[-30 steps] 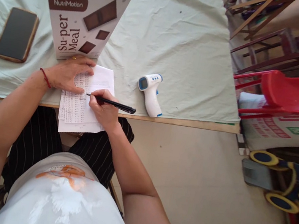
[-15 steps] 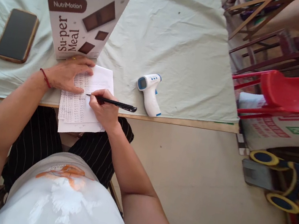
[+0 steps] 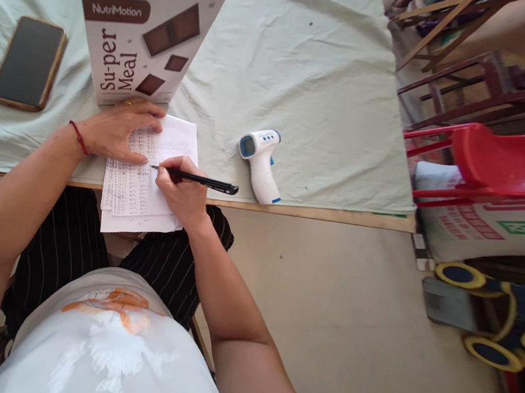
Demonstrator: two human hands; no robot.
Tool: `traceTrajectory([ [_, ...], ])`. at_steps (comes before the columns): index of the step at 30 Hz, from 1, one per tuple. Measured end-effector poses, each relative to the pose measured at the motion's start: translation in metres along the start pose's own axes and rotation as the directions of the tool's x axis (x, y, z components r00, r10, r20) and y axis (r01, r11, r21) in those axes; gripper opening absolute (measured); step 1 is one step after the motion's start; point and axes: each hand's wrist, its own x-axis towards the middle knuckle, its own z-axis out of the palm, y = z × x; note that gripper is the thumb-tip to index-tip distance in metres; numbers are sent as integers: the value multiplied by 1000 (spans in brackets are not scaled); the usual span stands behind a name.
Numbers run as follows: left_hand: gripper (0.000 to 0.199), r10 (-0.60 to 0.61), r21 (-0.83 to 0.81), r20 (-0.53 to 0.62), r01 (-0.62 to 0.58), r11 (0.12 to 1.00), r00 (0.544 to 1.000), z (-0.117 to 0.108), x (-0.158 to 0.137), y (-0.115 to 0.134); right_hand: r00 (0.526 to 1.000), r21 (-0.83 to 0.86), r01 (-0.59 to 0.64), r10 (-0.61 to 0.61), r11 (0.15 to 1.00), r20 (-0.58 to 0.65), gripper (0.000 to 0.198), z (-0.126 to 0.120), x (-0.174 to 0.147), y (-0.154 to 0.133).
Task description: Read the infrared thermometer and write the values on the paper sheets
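My right hand (image 3: pixel 183 191) grips a black pen (image 3: pixel 199 180) with its tip on white sheets of paper (image 3: pixel 178 138) covered in handwritten rows. The sheets lie at the table's near edge and hang partly over it. My left hand (image 3: pixel 119 127) rests flat on the upper left part of the paper, fingers spread, with a red string around its wrist. A white NutriMotion Su-per Meal box (image 3: pixel 144 20) stands upright just behind my left hand.
A white and blue infrared thermometer (image 3: pixel 261 162) lies to the right of the paper. A dark phone (image 3: pixel 29 62) lies face up at the left. A pale green cloth (image 3: pixel 314 77) covers the table. Red chairs (image 3: pixel 513 159) and toys stand at the right.
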Motion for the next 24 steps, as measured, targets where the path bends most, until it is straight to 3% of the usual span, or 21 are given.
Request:
traceTrajectory([
  [11, 58, 16, -22, -8, -17, 1000, 1000, 0, -1, -2, 997, -2, 62, -62, 998, -50, 7, 1, -1, 1],
  [24, 59, 27, -36, 5, -27, 999, 1000, 0, -1, -4, 997, -28, 8, -10, 1000, -81, 7, 2, -1, 0],
])
